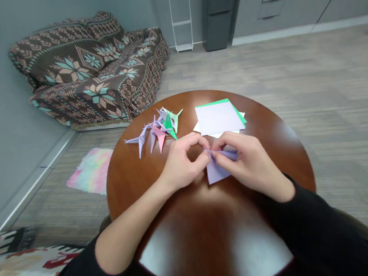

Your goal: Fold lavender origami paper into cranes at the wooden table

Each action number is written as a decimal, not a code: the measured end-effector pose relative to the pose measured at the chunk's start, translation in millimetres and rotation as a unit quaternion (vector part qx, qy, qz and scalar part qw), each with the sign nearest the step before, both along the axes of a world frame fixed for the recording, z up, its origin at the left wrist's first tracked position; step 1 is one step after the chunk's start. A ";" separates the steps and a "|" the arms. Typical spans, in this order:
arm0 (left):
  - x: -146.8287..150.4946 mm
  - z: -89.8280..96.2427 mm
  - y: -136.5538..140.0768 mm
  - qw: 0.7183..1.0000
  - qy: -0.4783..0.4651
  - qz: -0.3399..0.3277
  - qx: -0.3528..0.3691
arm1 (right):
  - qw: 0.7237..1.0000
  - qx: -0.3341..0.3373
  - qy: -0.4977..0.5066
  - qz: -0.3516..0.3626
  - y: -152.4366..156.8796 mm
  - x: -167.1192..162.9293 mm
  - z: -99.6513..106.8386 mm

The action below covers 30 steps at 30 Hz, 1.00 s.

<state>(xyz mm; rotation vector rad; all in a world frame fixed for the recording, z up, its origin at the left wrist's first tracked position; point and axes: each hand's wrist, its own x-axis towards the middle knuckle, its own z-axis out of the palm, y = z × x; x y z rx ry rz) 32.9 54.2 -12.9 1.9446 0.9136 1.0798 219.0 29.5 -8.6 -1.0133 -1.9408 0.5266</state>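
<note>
A partly folded sheet of lilac origami paper [217,172] is held up just above the table between my two hands. My left hand [188,159] pinches its upper left corner between thumb and forefinger. Right beside that, my right hand [244,158] pinches the same upper edge, and its fingers cover part of the fold. The fingertips of both hands nearly touch. Beyond my left hand lies a group of folded paper cranes [140,140] in lilac, pink, green and pale green. Past my right hand is a stack of square paper sheets [219,118], lilac on top with green and cream beneath.
Everything rests on a round, glossy brown wooden table [211,222]. A sofa [99,72] with a patterned cover stands behind on the left, near a pastel fluffy rug [89,171]. Grey cabinets [281,2] line the back right.
</note>
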 end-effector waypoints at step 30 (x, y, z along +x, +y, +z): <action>2.0 -2.4 -0.2 0.998 -0.040 0.021 0.039 | 0.995 0.063 0.064 -0.037 2.7 3.4 -3.0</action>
